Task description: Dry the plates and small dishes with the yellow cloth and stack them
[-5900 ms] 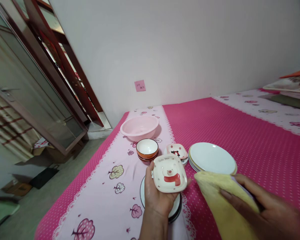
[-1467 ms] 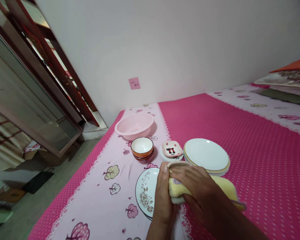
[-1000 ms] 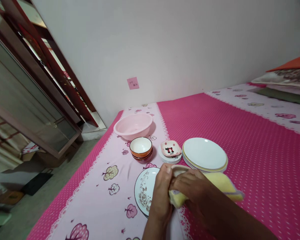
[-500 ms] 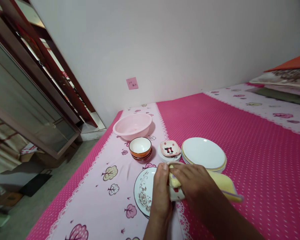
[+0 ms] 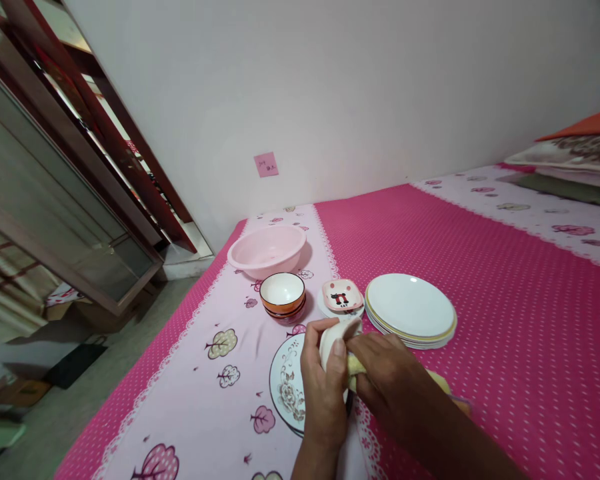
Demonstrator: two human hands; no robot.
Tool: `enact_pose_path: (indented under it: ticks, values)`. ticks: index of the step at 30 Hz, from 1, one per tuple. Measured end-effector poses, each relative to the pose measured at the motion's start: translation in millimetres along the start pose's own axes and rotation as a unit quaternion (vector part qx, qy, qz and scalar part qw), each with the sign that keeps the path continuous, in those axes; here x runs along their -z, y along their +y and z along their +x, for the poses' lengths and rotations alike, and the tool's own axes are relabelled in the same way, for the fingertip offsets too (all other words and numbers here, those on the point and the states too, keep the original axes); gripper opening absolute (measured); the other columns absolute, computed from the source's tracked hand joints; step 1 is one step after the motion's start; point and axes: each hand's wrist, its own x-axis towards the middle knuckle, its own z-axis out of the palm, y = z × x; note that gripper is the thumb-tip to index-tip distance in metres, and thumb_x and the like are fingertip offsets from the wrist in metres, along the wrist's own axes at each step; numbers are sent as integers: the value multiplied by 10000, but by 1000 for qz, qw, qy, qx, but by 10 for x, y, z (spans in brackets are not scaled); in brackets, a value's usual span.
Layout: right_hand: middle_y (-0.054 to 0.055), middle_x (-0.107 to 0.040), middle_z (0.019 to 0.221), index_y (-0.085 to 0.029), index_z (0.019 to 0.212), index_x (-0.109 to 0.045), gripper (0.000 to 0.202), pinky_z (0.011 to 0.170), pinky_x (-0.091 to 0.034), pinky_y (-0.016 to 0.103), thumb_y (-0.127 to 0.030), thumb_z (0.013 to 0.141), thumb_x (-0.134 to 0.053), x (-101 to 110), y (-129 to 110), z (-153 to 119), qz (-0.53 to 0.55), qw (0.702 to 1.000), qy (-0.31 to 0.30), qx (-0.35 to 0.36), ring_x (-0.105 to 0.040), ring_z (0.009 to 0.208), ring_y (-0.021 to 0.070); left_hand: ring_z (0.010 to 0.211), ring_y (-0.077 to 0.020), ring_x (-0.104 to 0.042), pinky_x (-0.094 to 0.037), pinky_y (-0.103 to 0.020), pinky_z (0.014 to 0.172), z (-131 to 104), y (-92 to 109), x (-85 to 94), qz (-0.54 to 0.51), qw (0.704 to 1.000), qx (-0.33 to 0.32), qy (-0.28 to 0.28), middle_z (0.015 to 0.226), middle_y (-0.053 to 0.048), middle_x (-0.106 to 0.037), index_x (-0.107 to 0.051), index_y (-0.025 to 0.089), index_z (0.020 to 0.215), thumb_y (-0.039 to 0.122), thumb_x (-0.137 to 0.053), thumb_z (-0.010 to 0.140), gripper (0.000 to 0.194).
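Note:
My left hand (image 5: 324,373) grips a small white dish (image 5: 333,338), tilted up on its edge, with the thumb across its near side. Closed around a yellow cloth (image 5: 356,365), my right hand (image 5: 387,373) presses it against the dish's right side. Part of the cloth trails out beyond the right wrist. Below the hands lies a flower-patterned plate (image 5: 289,390) on a stack, partly covered by the left hand. Just beyond them, a square cat-print dish (image 5: 341,295) rests on small white plates (image 5: 325,308).
To the right is a stack of large white plates (image 5: 410,307). Orange bowls (image 5: 283,297) stand stacked on the left, before a pink basin (image 5: 267,250). Everything rests on a pink patterned bedspread (image 5: 220,400) against a white wall. Folded bedding (image 5: 575,160) lies at the far right.
The small dish has been turned in my left hand, so its pale outer side shows now. My right hand and the cloth have shifted to the dish's right edge.

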Motion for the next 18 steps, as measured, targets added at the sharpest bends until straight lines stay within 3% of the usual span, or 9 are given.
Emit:
enact_pose_path:
  ticks: [6,12,14,18]
  values:
    - [76,-691,966,-207,1018,-592,229,759,-511,369,-126,888,-422,57,45,-8,146,986,-27,-73,-645,879,240,964,-308,-649,-463,-401,899,-29,38,-64,-20,1000,-11,0,989,-100,-730,-657,215,1050,550,-753,754,457]
    - [57,-725,924,-205,1010,-649,226,757,-556,354,-221,874,-469,91,44,10,235,966,-32,-107,-676,835,230,969,-264,-667,-482,-357,859,-21,61,-81,-36,998,2,-46,1071,-88,-732,-641,203,1056,533,-632,875,376]
    - [55,-740,938,-202,1015,-669,235,760,-570,352,-272,871,-496,152,60,17,315,940,-40,-125,-695,844,233,972,-256,-678,-497,-354,876,1,65,-75,-90,994,32,-47,1030,-75,-744,-663,194,1037,529,-612,896,367]
    - [73,-775,967,-215,1139,-677,317,662,-598,356,-345,892,-527,399,179,-14,487,849,-7,-205,-742,817,267,1022,-293,-705,-516,-402,957,66,71,-60,-229,962,145,17,958,-98,-774,-735,145,1035,512,-630,890,408]
